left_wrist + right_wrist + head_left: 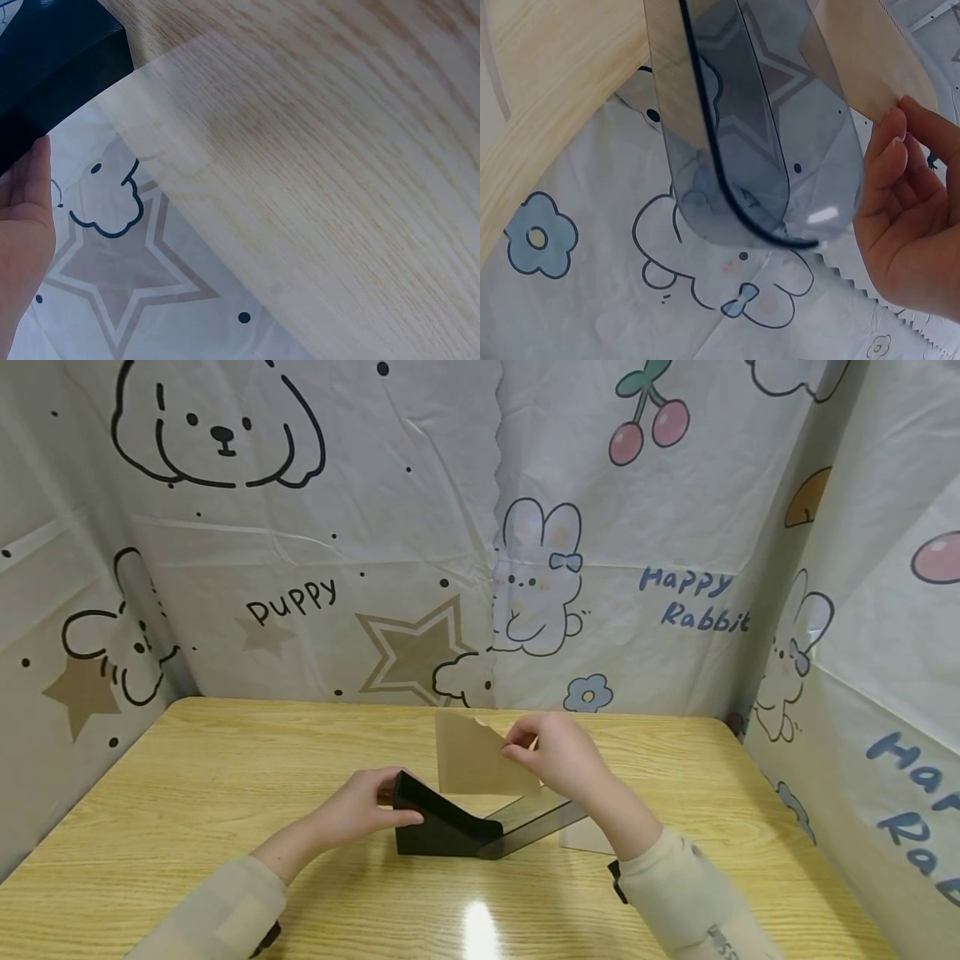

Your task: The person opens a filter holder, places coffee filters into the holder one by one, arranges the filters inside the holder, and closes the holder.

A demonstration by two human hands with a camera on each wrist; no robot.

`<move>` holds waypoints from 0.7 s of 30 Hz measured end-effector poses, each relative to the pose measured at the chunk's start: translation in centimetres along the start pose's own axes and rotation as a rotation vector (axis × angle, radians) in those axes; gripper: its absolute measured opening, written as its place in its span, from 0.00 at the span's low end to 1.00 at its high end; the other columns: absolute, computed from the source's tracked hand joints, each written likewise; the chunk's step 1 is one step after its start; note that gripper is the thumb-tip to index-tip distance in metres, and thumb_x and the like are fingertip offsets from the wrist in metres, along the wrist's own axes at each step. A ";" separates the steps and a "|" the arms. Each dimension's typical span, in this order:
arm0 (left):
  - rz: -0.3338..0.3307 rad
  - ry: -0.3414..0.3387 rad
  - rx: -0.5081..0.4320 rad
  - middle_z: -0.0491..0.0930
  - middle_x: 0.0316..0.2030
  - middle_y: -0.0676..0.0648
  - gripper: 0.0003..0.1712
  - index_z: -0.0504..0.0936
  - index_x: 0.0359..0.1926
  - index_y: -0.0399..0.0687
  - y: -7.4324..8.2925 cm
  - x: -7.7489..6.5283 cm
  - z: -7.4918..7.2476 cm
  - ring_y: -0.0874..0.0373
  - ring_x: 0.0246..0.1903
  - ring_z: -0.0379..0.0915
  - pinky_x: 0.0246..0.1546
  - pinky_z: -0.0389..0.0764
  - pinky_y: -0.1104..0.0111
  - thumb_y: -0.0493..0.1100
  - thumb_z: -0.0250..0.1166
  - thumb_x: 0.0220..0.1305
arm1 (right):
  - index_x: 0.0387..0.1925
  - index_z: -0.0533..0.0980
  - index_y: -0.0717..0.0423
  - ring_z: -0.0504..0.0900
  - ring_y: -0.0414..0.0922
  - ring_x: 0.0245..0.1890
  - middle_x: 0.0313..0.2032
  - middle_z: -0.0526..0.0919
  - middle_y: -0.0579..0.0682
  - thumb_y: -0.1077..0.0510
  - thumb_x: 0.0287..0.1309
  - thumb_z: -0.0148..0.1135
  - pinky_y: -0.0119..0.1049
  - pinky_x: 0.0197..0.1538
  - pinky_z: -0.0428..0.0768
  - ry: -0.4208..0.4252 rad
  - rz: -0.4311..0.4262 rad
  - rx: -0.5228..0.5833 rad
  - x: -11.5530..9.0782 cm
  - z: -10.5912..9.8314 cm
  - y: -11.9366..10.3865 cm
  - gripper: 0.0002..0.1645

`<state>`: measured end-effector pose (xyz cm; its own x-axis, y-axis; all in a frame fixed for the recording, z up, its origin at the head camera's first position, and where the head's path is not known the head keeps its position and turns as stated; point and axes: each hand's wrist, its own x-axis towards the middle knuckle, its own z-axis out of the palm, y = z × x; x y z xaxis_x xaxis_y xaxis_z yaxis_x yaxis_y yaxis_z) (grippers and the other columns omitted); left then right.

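A black box [442, 828] with a sloping top sits on the table, its smoky see-through lid [534, 828] swung open to the right. At its tall left end my left hand [363, 814] grips it, thumb on the near face and fingers behind. My right hand [562, 758] pinches a brown paper coffee filter [476, 760] between thumb and fingers, above the box and lid. A crimped edge shows on the filter [874, 56] in the right wrist view, near the lid [817, 150]. In the left wrist view, the box [64, 64] hides my left fingertips.
A pale flat piece [588, 837] lies on the wood-grain table [247, 760], partly behind the lid and my right forearm. A printed cloth [420, 527] hangs behind the table and along both sides.
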<state>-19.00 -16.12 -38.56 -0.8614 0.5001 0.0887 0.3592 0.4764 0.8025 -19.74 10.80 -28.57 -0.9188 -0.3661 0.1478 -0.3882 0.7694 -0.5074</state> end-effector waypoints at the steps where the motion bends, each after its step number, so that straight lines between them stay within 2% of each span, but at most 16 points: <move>1: -0.001 -0.001 0.000 0.82 0.39 0.50 0.20 0.78 0.45 0.46 0.0 0.0 0.0 0.58 0.42 0.79 0.42 0.78 0.73 0.50 0.68 0.55 | 0.26 0.81 0.51 0.73 0.36 0.23 0.26 0.82 0.42 0.57 0.54 0.66 0.30 0.30 0.72 0.000 -0.001 -0.001 0.0 0.2 0.0 0.04; 8: -0.016 -0.003 0.010 0.82 0.39 0.49 0.20 0.77 0.46 0.45 0.0 0.1 0.0 0.56 0.43 0.79 0.43 0.79 0.69 0.51 0.68 0.56 | 0.25 0.81 0.51 0.73 0.36 0.23 0.24 0.82 0.42 0.58 0.54 0.66 0.30 0.30 0.73 -0.021 -0.009 0.003 0.0 1.5 -0.2 0.05; 17: -0.011 -0.005 0.001 0.82 0.39 0.50 0.20 0.77 0.45 0.45 0.1 0.0 -0.1 0.58 0.42 0.79 0.42 0.78 0.72 0.51 0.68 0.56 | 0.24 0.81 0.53 0.74 0.36 0.25 0.23 0.81 0.43 0.59 0.53 0.66 0.31 0.32 0.74 -0.031 -0.032 -0.044 0.2 2.6 -0.2 0.05; 21: -0.009 -0.011 -0.003 0.82 0.39 0.50 0.18 0.77 0.44 0.45 0.0 -0.1 -0.1 0.58 0.42 0.79 0.42 0.78 0.73 0.50 0.67 0.57 | 0.24 0.81 0.52 0.74 0.36 0.24 0.23 0.81 0.43 0.60 0.54 0.66 0.31 0.31 0.73 -0.053 -0.016 -0.056 0.2 3.1 -0.3 0.05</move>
<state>-18.96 -16.19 -38.50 -0.8606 0.5037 0.0750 0.3504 0.4788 0.8050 -19.54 8.86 -30.99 -0.9078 -0.4048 0.1096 -0.4077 0.7907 -0.4566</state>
